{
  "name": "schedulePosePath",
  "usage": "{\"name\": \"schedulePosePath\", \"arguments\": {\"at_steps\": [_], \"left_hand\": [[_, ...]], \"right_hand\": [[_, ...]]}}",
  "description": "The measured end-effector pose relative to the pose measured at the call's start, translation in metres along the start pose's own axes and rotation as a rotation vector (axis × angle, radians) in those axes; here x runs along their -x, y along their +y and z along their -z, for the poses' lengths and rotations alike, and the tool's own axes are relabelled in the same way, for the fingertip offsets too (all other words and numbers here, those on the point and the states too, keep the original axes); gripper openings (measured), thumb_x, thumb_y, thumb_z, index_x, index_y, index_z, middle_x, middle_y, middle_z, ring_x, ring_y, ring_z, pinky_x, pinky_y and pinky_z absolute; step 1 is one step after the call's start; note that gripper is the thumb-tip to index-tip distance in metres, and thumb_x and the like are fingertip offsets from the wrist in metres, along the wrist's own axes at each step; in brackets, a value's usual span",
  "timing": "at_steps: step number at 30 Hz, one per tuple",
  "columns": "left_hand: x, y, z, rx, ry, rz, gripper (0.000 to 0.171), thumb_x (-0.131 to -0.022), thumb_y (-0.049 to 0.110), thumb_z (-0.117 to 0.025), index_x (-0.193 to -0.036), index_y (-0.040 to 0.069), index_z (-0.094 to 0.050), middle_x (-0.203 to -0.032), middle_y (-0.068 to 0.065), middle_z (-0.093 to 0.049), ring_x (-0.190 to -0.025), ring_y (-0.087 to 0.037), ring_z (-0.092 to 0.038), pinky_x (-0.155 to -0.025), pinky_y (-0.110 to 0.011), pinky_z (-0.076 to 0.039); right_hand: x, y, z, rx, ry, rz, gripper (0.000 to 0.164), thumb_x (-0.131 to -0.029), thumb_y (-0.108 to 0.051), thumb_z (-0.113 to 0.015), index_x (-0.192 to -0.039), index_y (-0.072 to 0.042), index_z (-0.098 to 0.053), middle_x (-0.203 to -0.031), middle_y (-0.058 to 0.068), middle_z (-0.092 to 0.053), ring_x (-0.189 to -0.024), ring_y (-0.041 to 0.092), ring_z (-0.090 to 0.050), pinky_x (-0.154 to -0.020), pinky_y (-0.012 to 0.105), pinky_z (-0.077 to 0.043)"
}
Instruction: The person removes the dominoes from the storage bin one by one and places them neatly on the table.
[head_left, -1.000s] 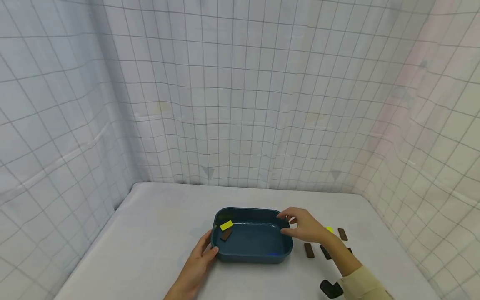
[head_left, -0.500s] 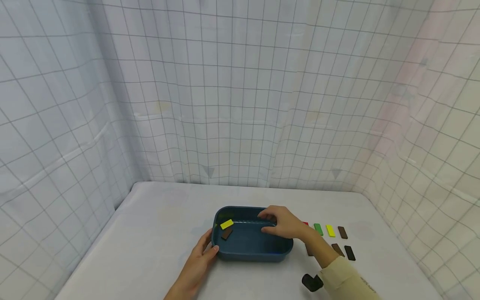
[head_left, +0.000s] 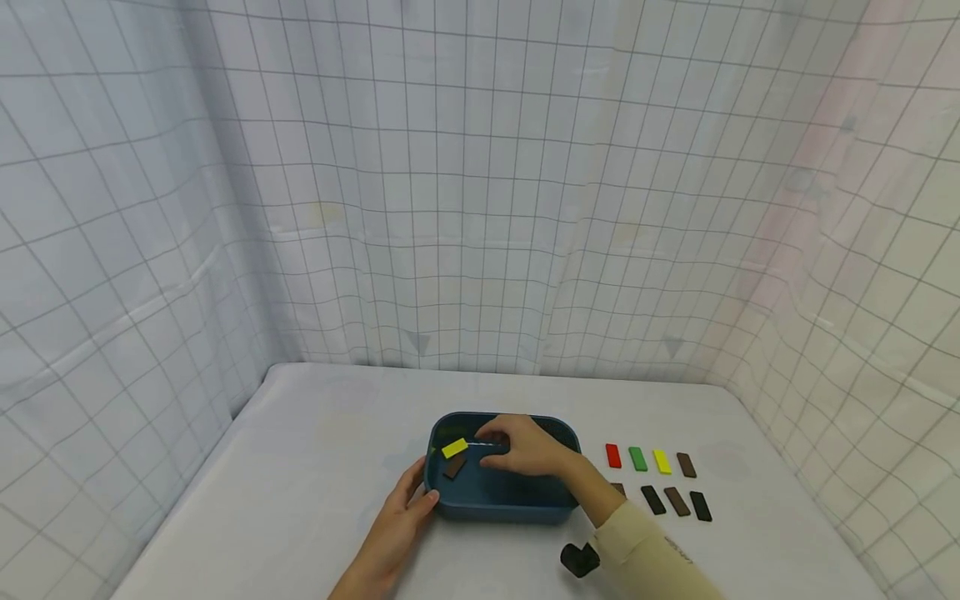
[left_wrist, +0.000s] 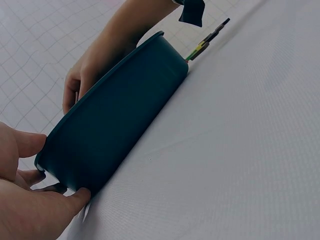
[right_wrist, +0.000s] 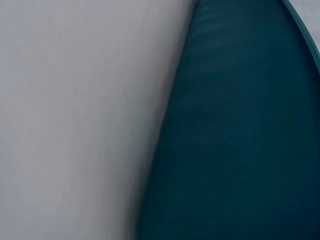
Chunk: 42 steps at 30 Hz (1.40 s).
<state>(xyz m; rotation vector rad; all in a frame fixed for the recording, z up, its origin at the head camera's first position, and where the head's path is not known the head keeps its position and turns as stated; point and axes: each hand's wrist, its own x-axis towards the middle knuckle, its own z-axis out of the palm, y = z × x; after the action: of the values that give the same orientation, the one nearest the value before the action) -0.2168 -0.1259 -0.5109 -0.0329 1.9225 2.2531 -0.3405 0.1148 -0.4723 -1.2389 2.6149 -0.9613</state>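
In the head view a dark blue plastic tub [head_left: 502, 513] stands on the white table. My left hand [head_left: 397, 521] grips its left end, thumb by the front corner and fingers along the wall; the left wrist view shows these fingers [left_wrist: 80, 200] against the tub. My right hand [head_left: 525, 450] reaches over the right side into the tub, thumb and fingers bent and apart, with nothing seen between them. Just left of its fingertips lie a yellow domino-like block [head_left: 454, 448] and a dark brown one [head_left: 454, 467]. Only table and the tub's outer wall [right_wrist: 235, 140] fill the right wrist view.
Right of the tub, small blocks lie in two rows: red [head_left: 613, 456], green [head_left: 638, 459], yellow [head_left: 662, 462] and brown [head_left: 686, 465] behind, several dark ones [head_left: 653, 500] in front. A black device [head_left: 580, 560] sits by the right sleeve. Grid-patterned curtains [head_left: 480, 208] surround the table.
My right hand has moved left from the tub's right rim to near the yellow block inside. The blocks on the right have come into sight. My left hand keeps its grip.
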Motion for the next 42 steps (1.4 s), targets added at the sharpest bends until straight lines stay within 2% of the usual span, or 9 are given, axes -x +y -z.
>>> {"name": "schedulePosePath", "arguments": {"at_steps": [4,10,16,22,27,34,42], "left_hand": [[-0.001,-0.001,0.001,-0.001,-0.011,-0.009,0.067,-0.109,0.013,-0.055,-0.164,0.004,-0.018,-0.169,-0.026,-0.008,-0.153,-0.048,-0.008,-0.12,-0.057,-0.024],[-0.002,0.0,0.002,0.001,-0.018,-0.012,0.067,-0.109,0.011,-0.053,-0.164,0.003,-0.017,-0.169,-0.027,-0.007,-0.153,-0.049,-0.007,-0.12,-0.057,-0.023],[-0.001,-0.001,0.003,0.01,-0.02,-0.007,0.068,-0.108,0.011,-0.054,-0.164,0.003,-0.017,-0.169,-0.027,-0.007,-0.153,-0.048,-0.007,-0.12,-0.057,-0.022],[-0.001,-0.001,0.004,-0.001,-0.028,-0.01,0.068,-0.109,0.011,-0.053,-0.165,0.004,-0.016,-0.169,-0.025,-0.006,-0.153,-0.047,-0.006,-0.121,-0.057,-0.021],[-0.003,-0.001,0.002,-0.002,-0.027,-0.012,0.067,-0.109,0.012,-0.053,-0.164,0.004,-0.016,-0.169,-0.025,-0.007,-0.153,-0.047,-0.007,-0.121,-0.057,-0.021],[-0.003,-0.001,0.003,-0.008,-0.031,-0.008,0.067,-0.108,0.011,-0.054,-0.165,0.004,-0.017,-0.169,-0.027,-0.007,-0.152,-0.05,-0.008,-0.121,-0.059,-0.02],[-0.004,-0.003,0.004,0.011,-0.032,-0.018,0.067,-0.108,0.008,-0.052,-0.164,0.002,-0.015,-0.168,-0.027,-0.006,-0.152,-0.049,-0.007,-0.121,-0.058,-0.022]], "right_hand": [[-0.011,-0.003,-0.012,0.02,-0.004,-0.006,0.043,-0.094,-0.027,-0.08,-0.128,-0.003,-0.069,-0.121,0.007,-0.071,-0.107,0.019,-0.067,-0.093,0.03,-0.055],[-0.023,-0.007,-0.028,0.045,-0.007,-0.026,0.043,-0.092,-0.027,-0.081,-0.127,-0.004,-0.07,-0.119,0.006,-0.071,-0.103,0.013,-0.066,-0.089,0.028,-0.056],[-0.03,-0.003,-0.041,0.078,-0.005,0.01,0.042,-0.09,-0.027,-0.083,-0.122,-0.002,-0.073,-0.112,0.002,-0.072,-0.098,0.007,-0.065,-0.086,0.021,-0.055],[-0.036,-0.004,-0.048,0.154,-0.03,0.016,0.038,-0.089,-0.029,-0.085,-0.116,-0.005,-0.074,-0.104,-0.006,-0.072,-0.095,0.003,-0.064,-0.085,0.019,-0.053],[-0.037,-0.001,-0.049,0.207,-0.031,0.015,0.032,-0.091,-0.026,-0.083,-0.116,-0.007,-0.075,-0.105,-0.007,-0.072,-0.097,0.003,-0.063,-0.088,0.018,-0.052],[-0.034,0.0,-0.045,0.166,-0.073,0.012,0.037,-0.086,-0.012,-0.083,-0.121,-0.005,-0.074,-0.113,-0.003,-0.071,-0.103,0.005,-0.062,-0.093,0.021,-0.052],[-0.032,0.0,-0.042,0.072,-0.067,0.026,0.041,-0.083,-0.011,-0.079,-0.123,-0.003,-0.073,-0.113,-0.003,-0.071,-0.104,0.004,-0.062,-0.091,0.019,-0.052]]}}
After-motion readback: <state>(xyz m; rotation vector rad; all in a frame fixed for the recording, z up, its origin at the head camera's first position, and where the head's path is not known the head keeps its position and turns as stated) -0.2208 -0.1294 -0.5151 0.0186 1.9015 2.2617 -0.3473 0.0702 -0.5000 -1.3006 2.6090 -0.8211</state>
